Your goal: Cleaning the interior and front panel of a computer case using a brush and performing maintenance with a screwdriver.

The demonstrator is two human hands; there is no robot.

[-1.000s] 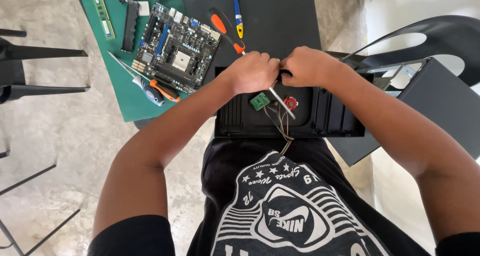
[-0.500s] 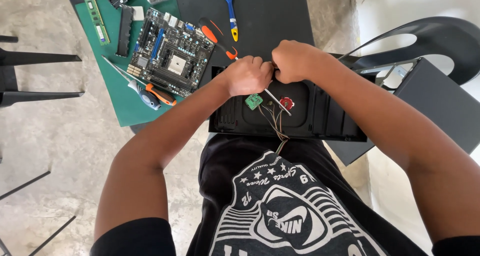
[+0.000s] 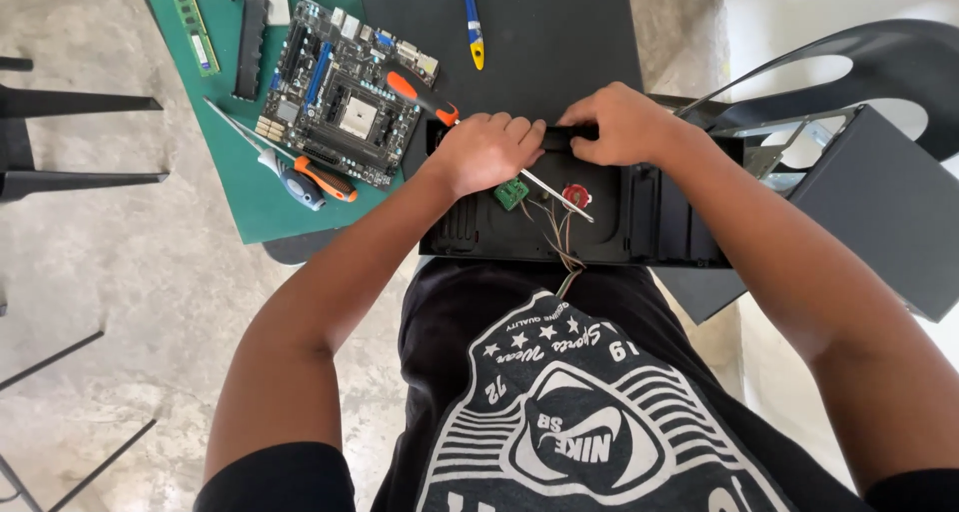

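Here, both hands on the black panel (image 3: 599,222): left hand (image 3: 484,152) fisted around a thin metal tool (image 3: 555,194), right hand (image 3: 621,124) gripping the panel's far edge.

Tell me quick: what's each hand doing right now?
Left hand: closed around a screwdriver, its shaft angled down over the black panel.
Right hand: fingers curled over the panel's top edge, gripping it.
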